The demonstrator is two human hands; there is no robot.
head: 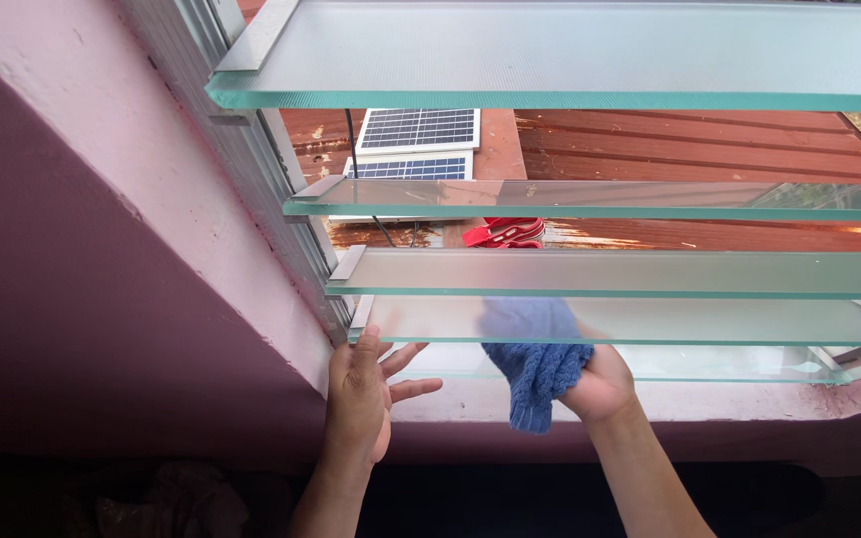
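**Hands and cloth at a glass louvre window**

The right hand is closed in a tight grip around a blue knitted cloth, which it presses against the lowest frosted glass slat; part of the cloth shows blurred through the glass, and the rest hangs below the slat's edge. The left hand lies open, fingers spread, against the pink wall just beside the metal window frame, holding nothing. Above, 3 further glass slats are tilted open. Outside lie 2 solar panels on a rust-red roof.
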